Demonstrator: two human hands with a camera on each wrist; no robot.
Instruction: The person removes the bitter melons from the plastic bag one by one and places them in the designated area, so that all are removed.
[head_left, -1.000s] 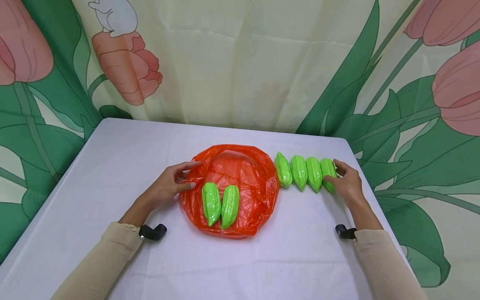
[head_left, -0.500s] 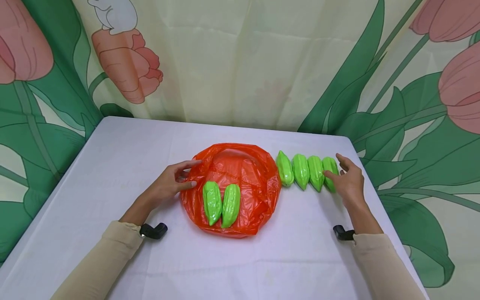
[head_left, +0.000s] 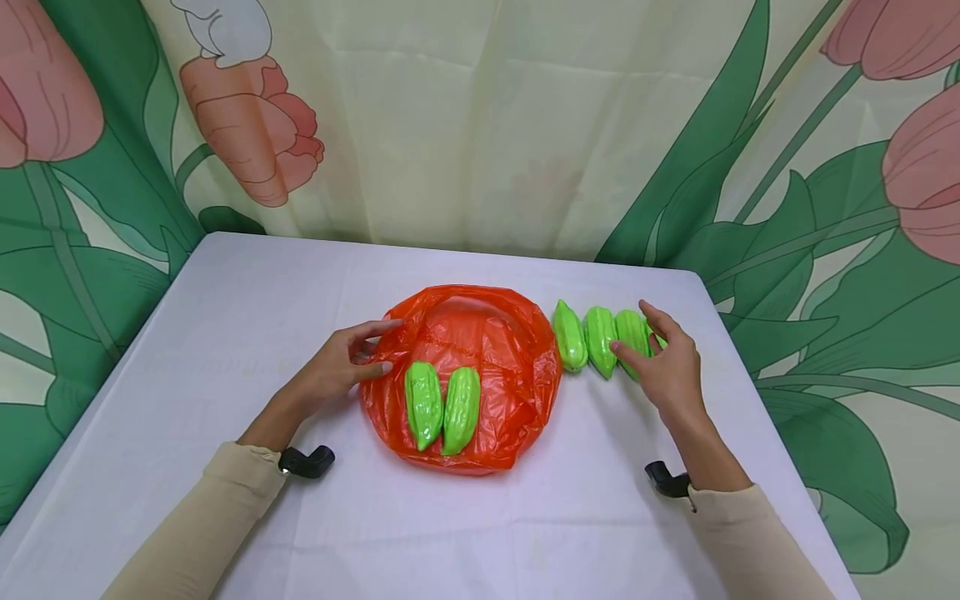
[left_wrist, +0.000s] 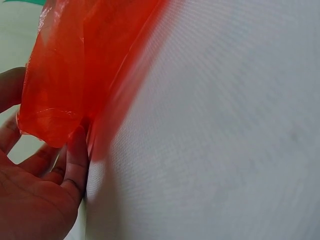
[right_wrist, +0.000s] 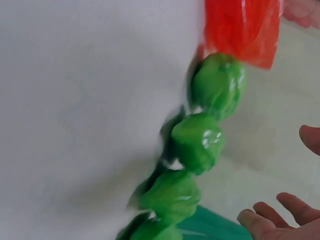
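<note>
While the head view takes in both hands at once, it hides parts that the wrist views uncover. From above, the left hand (head_left: 335, 364) lies at the left edge of the red plastic bag (head_left: 512, 358), thumb and forefinger bent onto its rim; the left wrist view adds the palm side, with other fingers tucked by the bag's foot and the rim held between them and the thumb.

The right hand (head_left: 670, 367) has thumb and fingers spread apart over the far end of the fruit row (head_left: 601, 340), covering much of the last fruit. The right wrist view (blurred, and seen sideways) shows that hand clear of the green pieces, and all four in line, the nearest to the bag seeming to touch it.

Six ridged green fruits are counted: four in the row on the white counter (head_left: 480, 542), right of the bag, and two, a left fruit (head_left: 424, 407) and a right fruit (head_left: 461, 412), side by side within the one bag. Two black wrist cameras (head_left: 307, 462) show, one per arm.
</note>
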